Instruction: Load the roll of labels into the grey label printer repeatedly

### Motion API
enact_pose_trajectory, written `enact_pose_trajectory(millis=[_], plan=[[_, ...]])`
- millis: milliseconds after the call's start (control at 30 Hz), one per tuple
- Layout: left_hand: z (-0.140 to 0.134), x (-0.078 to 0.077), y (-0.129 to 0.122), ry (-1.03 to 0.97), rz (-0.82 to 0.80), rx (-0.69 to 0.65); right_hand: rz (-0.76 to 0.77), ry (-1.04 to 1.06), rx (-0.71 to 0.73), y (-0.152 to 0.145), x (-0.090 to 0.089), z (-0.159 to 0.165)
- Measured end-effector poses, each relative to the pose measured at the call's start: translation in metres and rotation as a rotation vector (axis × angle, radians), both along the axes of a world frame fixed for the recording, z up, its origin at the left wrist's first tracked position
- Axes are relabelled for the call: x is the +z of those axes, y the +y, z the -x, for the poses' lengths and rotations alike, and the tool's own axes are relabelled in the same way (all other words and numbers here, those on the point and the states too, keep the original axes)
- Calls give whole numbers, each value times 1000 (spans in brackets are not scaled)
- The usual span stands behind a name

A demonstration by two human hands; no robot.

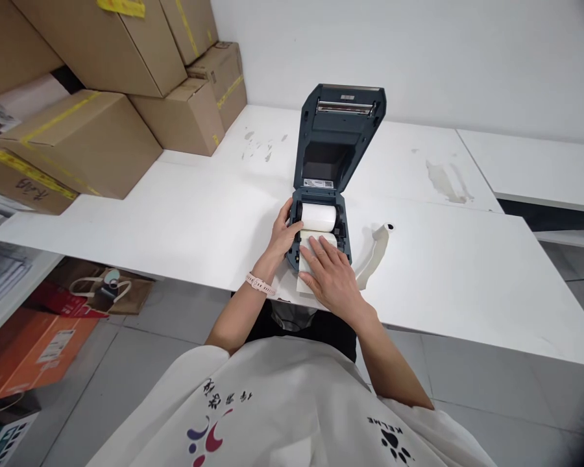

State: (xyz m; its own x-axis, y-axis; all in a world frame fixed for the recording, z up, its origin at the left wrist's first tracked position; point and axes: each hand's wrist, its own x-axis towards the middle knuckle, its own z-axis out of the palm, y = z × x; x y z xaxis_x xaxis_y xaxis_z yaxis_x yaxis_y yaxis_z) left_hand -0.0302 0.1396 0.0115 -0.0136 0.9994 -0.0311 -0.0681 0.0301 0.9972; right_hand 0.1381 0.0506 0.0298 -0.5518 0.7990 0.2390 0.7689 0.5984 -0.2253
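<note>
My left hand (pixel 283 235) is clasped over the left side of the dark printer (pixel 320 194), its thumb inside by the end of the white label roll (pixel 319 217) and its fingers along the outer wall; how firmly it grips, I can't tell. My right hand (pixel 335 282) lies palm down and unclenched, fingers a little apart, flat on the paper strip (pixel 304 266) that runs from the roll toward me and over the printer's front edge.

The printer sits on the white counter (pixel 442 272), right in front of me and close to the near edge. Its lid (pixel 333 128) stands up and leans back, with the inner side facing me. The roll lies crosswise in the open base, between its two side holders.

Just right of the printer, a small roll (pixel 382 231) rests on the counter, a loose strip trailing from it toward my right wrist. Farther right, there is a pale stain (pixel 445 181) on the surface. At the far left, cardboard boxes (pixel 85 139) with yellow tape are stacked up against the wall. Below them, on the floor, I see an orange box (pixel 39 350) and a brown paper bag (pixel 139 295). A pink band (pixel 259 284) circles my left wrist.
</note>
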Motion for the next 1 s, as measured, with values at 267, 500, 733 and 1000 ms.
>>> enact_pose_trajectory(millis=[267,500,733,1000], plan=[[-2,6,-3,13,8,20,5,17,-51,-4,1,7],[0,0,3,45,-25,-3,-10,58,-49,4,5,6],[-4,9,-42,42,70,11,63,250,-12,-3,6,-2],[2,6,-84,12,97,-72,19,553,-296,173,84,-42]])
